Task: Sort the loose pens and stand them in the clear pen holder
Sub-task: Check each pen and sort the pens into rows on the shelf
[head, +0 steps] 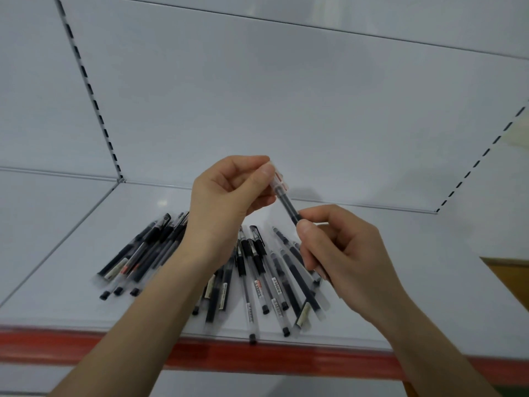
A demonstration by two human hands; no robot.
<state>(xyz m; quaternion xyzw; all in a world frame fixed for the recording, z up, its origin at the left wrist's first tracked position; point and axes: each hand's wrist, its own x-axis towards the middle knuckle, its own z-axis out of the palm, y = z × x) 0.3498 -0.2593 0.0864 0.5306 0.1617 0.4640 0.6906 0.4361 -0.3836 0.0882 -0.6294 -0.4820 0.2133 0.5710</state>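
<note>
head view: at frame centre both hands pinch one pen (287,204), left hand (229,193) on its cap, right hand (337,247) on its barrel, above loose pens (257,270) on the shelf (400,282).

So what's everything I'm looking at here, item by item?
held pen: one, dark barrel with a clear cap, raised above the pile
loose pens: a pile too overlapped to count, black and clear, fanned out on the shelf near its front edge
shelf: one, white, under the pens
red strip: one, red, along the shelf's front edge
back panel: white, behind the shelf
slotted uprights: two, white with dark slots, left and right of the panel
brown surface: one, brown, far right edge; cannot tell what it is
left hand: one, pinch grip on the held pen's cap end
right hand: one, pinch grip lower on the barrel
</note>
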